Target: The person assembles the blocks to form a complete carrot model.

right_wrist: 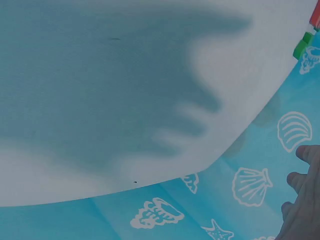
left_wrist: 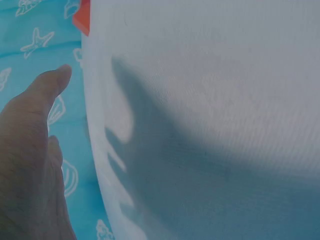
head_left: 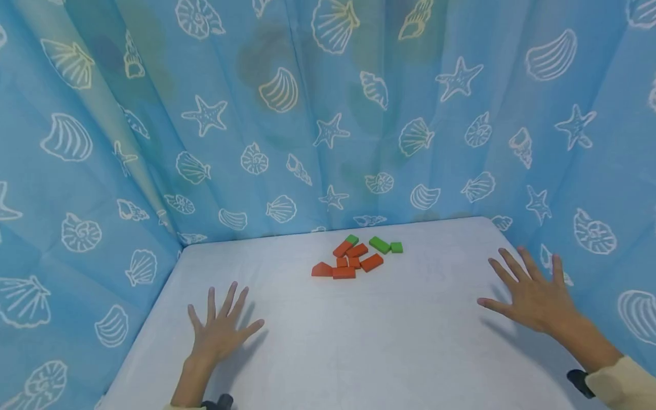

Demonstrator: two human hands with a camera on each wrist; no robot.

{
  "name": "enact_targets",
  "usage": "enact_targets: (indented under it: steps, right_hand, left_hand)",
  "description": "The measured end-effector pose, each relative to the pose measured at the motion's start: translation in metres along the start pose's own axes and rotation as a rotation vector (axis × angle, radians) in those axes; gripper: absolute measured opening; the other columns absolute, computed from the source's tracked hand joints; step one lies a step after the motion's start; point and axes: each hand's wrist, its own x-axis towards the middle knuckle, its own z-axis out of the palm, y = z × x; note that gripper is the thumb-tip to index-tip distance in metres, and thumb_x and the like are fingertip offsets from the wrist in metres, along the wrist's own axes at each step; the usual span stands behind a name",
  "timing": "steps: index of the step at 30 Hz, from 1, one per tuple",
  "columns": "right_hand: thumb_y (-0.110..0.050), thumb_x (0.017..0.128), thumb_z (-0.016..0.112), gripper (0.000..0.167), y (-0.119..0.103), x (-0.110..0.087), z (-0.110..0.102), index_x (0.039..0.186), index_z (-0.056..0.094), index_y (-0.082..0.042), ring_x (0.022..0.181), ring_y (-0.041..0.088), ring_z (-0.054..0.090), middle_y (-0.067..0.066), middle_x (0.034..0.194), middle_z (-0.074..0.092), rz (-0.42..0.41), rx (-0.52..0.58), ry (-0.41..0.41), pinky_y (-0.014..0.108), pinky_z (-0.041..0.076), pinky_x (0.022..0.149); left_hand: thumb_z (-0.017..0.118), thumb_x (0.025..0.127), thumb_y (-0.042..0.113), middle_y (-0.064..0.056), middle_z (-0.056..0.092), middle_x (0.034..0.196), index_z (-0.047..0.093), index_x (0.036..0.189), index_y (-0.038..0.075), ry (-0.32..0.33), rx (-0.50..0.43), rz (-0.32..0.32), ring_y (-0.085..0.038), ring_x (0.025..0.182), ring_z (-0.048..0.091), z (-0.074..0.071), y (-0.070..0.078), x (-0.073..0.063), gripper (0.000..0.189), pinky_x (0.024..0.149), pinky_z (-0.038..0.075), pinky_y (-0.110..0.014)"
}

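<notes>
My left hand (head_left: 217,336) hovers with spread fingers over the left part of the white table, its shadow beside it. On the far right, my right hand (head_left: 538,296) is likewise spread above the table, holding nothing. Between and beyond them lies a loose group of red and green blocks. Among these are a red wedge-like block (head_left: 322,270), a red rectangular block (head_left: 344,273), a green rectangular block (head_left: 379,245) and a small green block (head_left: 397,247). The left wrist view shows the thumb (left_wrist: 47,87); the right wrist view catches fingertips (right_wrist: 302,180) at its edge.
A white cloth-like surface (head_left: 328,341) covers the table. Blue curtains (head_left: 328,114) with white shells and starfish hang behind it and along both sides. Dark bands (head_left: 581,382) sit at both wrists, by pale sleeves.
</notes>
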Motion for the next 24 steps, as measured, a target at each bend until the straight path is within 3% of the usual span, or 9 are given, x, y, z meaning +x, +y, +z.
enact_targets:
  steps: [7,11,17,21,24]
  right_hand:
    - [-0.073,0.085,0.057,0.103,-0.007,-0.001,0.002,0.161,0.017,-0.016,0.150,0.026,-0.017,0.017,0.165,0.015,-0.018,0.030,0.007,0.065,-0.024,0.105]
    - [-0.069,0.085,0.060,0.100,-0.017,0.003,0.002,0.156,0.029,-0.006,0.152,0.033,-0.002,0.020,0.160,0.027,-0.028,0.066,0.025,0.066,-0.020,0.107]
    - [-0.061,0.084,0.068,0.089,-0.051,0.014,0.001,0.144,0.047,0.001,0.139,0.041,0.029,0.023,0.148,0.043,-0.064,0.147,0.074,0.074,0.005,0.106]
    - [-0.054,0.085,0.071,0.079,-0.075,0.029,-0.001,0.139,0.053,0.002,0.131,0.041,0.039,0.023,0.141,0.050,-0.073,0.181,0.120,0.071,0.022,0.098]
    - [-0.050,0.085,0.071,0.073,-0.090,0.042,0.002,0.135,0.056,0.002,0.126,0.040,0.045,0.023,0.135,0.054,-0.071,0.197,0.134,0.067,0.027,0.094]
  left_hand:
    - [0.051,0.087,0.075,-0.007,0.002,0.168,0.021,0.161,0.020,0.012,-0.014,0.008,-0.045,0.147,-0.018,0.006,-0.001,-0.001,0.097,0.097,-0.029,-0.069]
    - [0.054,0.087,0.074,-0.008,0.010,0.167,0.024,0.160,0.021,0.059,-0.032,0.026,-0.045,0.148,-0.012,0.012,0.007,0.004,0.095,0.101,-0.020,-0.073]
    - [0.057,0.087,0.071,-0.009,0.030,0.161,0.030,0.158,0.022,0.126,-0.043,0.061,-0.044,0.149,0.005,0.023,0.024,0.013,0.091,0.107,-0.005,-0.074]
    - [0.060,0.087,0.066,-0.010,0.045,0.149,0.041,0.153,0.020,0.193,-0.098,0.092,-0.040,0.141,0.026,0.028,0.042,0.024,0.083,0.107,0.008,-0.071]
    - [0.061,0.088,0.064,-0.011,0.050,0.143,0.046,0.148,0.018,0.207,-0.132,0.088,-0.037,0.135,0.034,0.034,0.060,0.033,0.077,0.106,0.016,-0.067]
